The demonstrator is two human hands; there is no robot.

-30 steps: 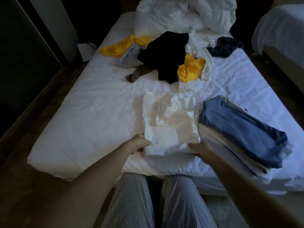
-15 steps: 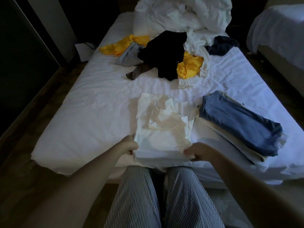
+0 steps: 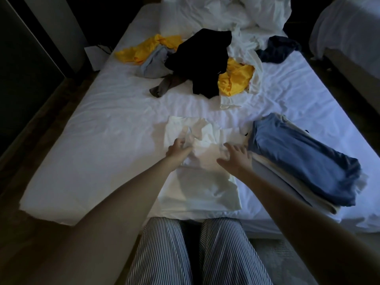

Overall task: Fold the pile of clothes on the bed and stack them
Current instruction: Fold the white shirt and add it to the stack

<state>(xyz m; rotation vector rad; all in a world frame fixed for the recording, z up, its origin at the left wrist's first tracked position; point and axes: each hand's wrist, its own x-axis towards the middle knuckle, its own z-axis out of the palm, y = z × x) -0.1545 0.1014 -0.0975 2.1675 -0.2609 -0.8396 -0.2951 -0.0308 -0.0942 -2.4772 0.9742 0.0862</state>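
Note:
A white garment (image 3: pixel 202 186) lies partly folded on the bed's near edge, in front of my knees. My left hand (image 3: pixel 178 151) pinches a crumpled fold at its middle. My right hand (image 3: pixel 236 157) rests on it with fingers spread flat, just right of the left hand. To the right sits a stack of folded clothes (image 3: pixel 304 161) with a blue shirt on top and cream pieces beneath. Further up the bed lies the unfolded pile (image 3: pixel 203 62): a black garment, yellow pieces, grey ones, a white one and a dark navy one.
The white bed sheet (image 3: pixel 102 140) spreads wide to the left of the garment. A rumpled white duvet (image 3: pixel 226 13) fills the head of the bed. A second bed (image 3: pixel 349 33) stands at the right, dark floor on both sides.
Both hands left the garment's near edge and moved up to its middle. The garment now lies lower, closer to the bed's edge, and longer than before.

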